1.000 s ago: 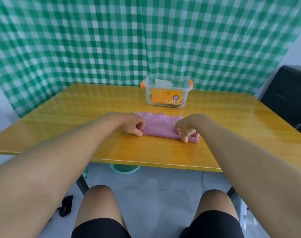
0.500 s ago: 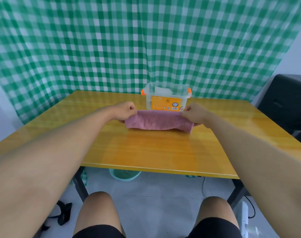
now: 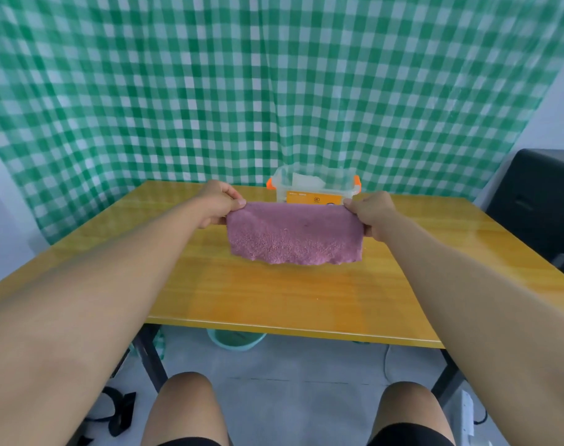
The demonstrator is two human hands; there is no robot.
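The purple cloth [image 3: 295, 235] is held up in the air over the middle of the surface [image 3: 274, 297], in front of the clear box [image 3: 314, 188]. It is stretched flat between its two upper corners and hangs down as a single sheet. Its lower edge is seen close above the surface; whether it touches cannot be told.

The lifting and spreading are judged to be done. The cloth is not yet folded, laid down or put away, so most of the work appears to remain. The box behind it is uncovered and may be where the cloth is meant to go, though this is only a guess.

The cloth is seen to be soft and fuzzy, with a nap that looks rougher toward the wavy lower edge. The upper edge is pulled nearly straight.

The upper left corner is pinched by the left hand [image 3: 221, 202], whose grip is closed tightly on the fabric with thumb and curled fingers. The upper right corner is pinched in the same way by the right hand [image 3: 372, 214]. Nothing else is held.

A green checked curtain [image 3: 274, 85] is hung behind the surface, a green basin [image 3: 238, 339] is seen beneath it, and a dark chair [image 3: 538, 204] is placed at the right.
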